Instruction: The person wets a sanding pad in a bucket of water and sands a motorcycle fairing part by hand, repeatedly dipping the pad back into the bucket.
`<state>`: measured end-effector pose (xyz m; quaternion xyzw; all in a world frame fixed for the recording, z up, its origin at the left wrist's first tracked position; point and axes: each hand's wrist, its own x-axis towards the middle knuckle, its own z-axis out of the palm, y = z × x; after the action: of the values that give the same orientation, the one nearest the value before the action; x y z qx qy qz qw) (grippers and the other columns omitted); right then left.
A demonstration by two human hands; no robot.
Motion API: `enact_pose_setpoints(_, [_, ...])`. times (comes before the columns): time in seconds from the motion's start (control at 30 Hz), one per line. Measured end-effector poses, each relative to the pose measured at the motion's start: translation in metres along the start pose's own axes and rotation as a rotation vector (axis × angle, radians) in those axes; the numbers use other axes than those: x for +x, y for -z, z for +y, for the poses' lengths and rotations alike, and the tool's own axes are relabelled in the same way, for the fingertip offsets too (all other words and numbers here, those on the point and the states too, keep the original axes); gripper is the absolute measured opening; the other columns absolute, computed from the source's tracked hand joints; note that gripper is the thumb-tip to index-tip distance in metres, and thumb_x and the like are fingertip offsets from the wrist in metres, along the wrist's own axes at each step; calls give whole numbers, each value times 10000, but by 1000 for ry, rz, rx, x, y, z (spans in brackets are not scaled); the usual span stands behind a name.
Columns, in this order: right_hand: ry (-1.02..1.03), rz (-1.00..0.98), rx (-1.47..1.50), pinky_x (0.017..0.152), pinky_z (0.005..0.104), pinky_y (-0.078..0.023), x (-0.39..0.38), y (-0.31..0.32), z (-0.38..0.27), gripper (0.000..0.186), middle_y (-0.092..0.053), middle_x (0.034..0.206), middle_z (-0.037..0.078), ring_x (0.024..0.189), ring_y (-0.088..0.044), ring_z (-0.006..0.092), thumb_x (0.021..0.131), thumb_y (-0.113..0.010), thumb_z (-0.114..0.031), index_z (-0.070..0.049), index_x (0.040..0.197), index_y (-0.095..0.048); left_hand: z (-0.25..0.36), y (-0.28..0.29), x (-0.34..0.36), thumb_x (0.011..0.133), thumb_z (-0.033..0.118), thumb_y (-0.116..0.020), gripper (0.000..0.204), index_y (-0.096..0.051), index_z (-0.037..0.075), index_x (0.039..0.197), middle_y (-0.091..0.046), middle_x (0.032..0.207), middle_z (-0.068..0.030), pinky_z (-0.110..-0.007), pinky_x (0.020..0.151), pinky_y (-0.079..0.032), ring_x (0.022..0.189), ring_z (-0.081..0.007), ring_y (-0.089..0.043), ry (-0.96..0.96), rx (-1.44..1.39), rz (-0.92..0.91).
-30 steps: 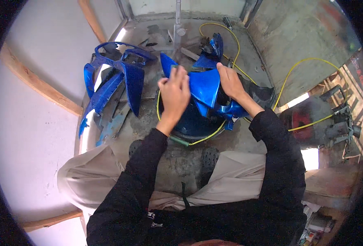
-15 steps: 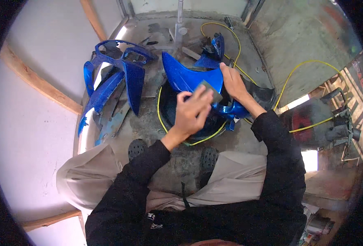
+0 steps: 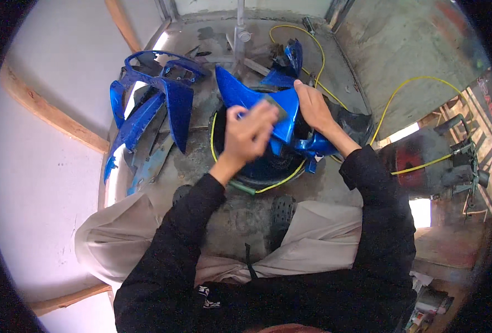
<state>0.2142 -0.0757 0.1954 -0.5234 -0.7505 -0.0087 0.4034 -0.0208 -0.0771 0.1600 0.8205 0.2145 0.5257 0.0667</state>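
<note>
A glossy blue vehicle body panel is held tilted over a round black basin. My right hand grips the panel by its right edge, with the fingers partly hidden behind it. In my left hand is a grey-green piece of sandpaper, pressed against the panel's face under the fingertips. That hand is smeared by motion. Below the panel's right end, another shiny blue part sits at the basin's rim.
A larger blue fairing lies on the floor at left, and a smaller blue piece at the back. A yellow hose winds around the basin towards a dark red-and-black tank at right. An upright pipe stands at the back.
My left hand has moved up and a little left across the panel with the sandpaper. The right hand keeps its grip, while the whole view has shifted slightly.
</note>
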Motion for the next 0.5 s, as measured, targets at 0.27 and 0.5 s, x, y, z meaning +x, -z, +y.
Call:
enact_pose_setpoints(0.27, [-83, -25, -11, 729, 541, -439, -3, 5, 4, 348, -628, 907, 271, 856, -598, 472, 1083, -367, -225, 47, 1012, -573, 29, -14, -2, 916, 120, -664, 247, -744, 90, 1148, -742, 1198, -65, -404, 955, -399, 1209, -212, -657, 83, -41, 44])
enact_pose_setpoints(0.5, [-178, -169, 28, 738, 535, -453, 11, -1, -15, 321, -630, 912, 261, 853, -604, 455, 1079, -382, -217, 36, 1052, -578, -51, 3, 1, 927, 142, -650, 229, -741, 76, 1127, -740, 1198, -61, -408, 960, -388, 1203, -221, -657, 324, 194, 175])
